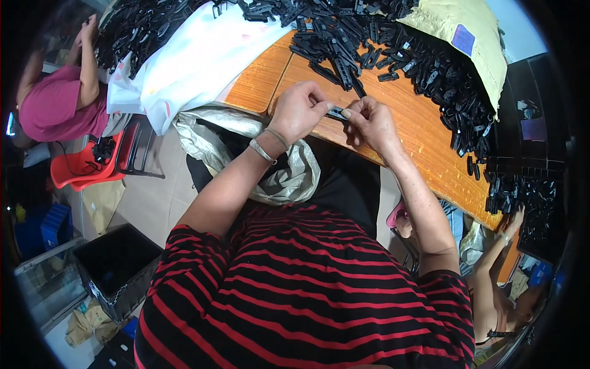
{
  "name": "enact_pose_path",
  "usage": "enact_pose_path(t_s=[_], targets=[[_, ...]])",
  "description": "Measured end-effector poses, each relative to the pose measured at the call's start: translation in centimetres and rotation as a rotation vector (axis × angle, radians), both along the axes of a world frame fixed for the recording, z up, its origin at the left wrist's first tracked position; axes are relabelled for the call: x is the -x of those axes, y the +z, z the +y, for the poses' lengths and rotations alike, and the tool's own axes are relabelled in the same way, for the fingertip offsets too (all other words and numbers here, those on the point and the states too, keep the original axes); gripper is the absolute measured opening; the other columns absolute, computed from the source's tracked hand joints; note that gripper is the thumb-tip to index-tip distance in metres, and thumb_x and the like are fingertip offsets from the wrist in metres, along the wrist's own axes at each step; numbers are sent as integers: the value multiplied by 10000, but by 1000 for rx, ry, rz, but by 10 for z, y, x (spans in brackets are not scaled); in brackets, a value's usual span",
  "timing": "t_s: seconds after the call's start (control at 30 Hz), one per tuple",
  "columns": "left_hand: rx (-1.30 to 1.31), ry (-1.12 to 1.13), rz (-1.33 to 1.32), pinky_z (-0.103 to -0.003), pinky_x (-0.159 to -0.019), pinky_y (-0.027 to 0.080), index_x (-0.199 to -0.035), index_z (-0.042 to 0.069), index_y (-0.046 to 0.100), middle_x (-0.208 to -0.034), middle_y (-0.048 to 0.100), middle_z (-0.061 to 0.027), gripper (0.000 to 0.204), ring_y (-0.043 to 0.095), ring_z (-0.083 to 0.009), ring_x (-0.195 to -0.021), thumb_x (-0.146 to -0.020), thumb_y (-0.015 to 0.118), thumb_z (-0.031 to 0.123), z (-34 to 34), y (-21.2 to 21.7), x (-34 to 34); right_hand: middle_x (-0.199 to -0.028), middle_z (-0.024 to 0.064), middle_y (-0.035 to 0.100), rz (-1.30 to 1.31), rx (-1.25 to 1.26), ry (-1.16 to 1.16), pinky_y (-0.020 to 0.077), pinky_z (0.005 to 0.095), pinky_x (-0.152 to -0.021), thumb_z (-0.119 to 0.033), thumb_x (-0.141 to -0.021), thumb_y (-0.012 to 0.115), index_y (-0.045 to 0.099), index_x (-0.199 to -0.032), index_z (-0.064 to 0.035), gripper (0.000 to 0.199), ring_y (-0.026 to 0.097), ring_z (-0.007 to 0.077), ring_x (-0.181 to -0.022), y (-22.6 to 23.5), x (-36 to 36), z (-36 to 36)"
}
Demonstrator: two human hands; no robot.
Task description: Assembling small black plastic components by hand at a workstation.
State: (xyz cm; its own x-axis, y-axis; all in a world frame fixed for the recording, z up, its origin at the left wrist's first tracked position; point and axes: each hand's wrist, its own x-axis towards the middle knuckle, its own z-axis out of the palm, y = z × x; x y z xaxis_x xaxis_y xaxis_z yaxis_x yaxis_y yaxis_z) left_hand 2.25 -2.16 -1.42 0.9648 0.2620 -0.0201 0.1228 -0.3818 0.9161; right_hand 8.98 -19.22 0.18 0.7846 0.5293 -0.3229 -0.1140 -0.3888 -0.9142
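1. Using the wooden table (424,141) as the landmark for everything here: both of the person's hands were right at its near edge, above the lap.
2. The left hand (299,111) was curled in tight, thumb and fingertips pinched down on one end of a small black plastic clip (336,113). It had a thin band on the wrist.
3. The right hand (370,123) had the other end of that same clip, fingers bent in close and pressed on it, so the piece sat between the two hands, just over the table's near edge.
4. Farther back on the table there was a huge pile of black clips (393,55), spreading along the far side and down toward the right end.
5. A tan sack (458,31) lay on the far right part of the table, on top of some of the pile.
6. A white plastic bag (196,58) was draped over the table's left end, and a silvery grey bag (246,144) hung open just below the near edge, by the left forearm.
7. Off the left end, a person in a pink top (52,104) sat by a red chair (92,163). A black crate (120,267) stood on the floor well away from the table, lower left.
8. At the right end another person's hand (515,219) reached up to some clips.
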Motion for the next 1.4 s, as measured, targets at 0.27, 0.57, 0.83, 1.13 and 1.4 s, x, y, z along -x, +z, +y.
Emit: enact_pose_path(t_s=[0.27,0.57,0.83,1.13,1.4], targets=[[-261,-45,14,-364,-641,469,-764,17,567,-756,583,-121,196,583,-262,-691,-765,704,158,5,-1,-9,-535,70,560,-27,114,39,397,264,-340,-127,-883,641,474,-763,-1,241,550,140,-407,7,-5,6],[-292,-177,-161,-274,-602,427,-780,17,575,-737,545,-68,129,515,-169,-638,-773,684,87,61,13,87,-659,46,588,-329,156,64,420,232,-451,-134,-854,682,543,-771,-2,210,549,89,-515,-5,-17,-39],[-506,-2,-377,-364,-680,471,-854,51,628,-831,562,-101,90,568,-281,-790,-768,653,56,31,18,23,-823,181,668,-914,625,-74,500,394,-703,-251,-825,676,648,-929,-40,237,640,357,-792,14,-76,-19],[-823,-77,-422,-375,-717,463,-835,67,620,-894,529,-84,162,525,-272,-885,-706,717,84,25,6,-40,-812,189,658,-921,634,25,490,448,-661,-140,-797,664,548,-952,-34,220,634,387,-758,7,-55,-37],[-527,-117,-365,-345,-675,470,-812,41,595,-816,600,-76,125,576,-277,-760,-753,700,77,22,8,-20,-787,144,603,-938,203,271,478,394,-631,-121,-752,727,574,-868,-33,211,610,349,-753,5,-9,-32]])
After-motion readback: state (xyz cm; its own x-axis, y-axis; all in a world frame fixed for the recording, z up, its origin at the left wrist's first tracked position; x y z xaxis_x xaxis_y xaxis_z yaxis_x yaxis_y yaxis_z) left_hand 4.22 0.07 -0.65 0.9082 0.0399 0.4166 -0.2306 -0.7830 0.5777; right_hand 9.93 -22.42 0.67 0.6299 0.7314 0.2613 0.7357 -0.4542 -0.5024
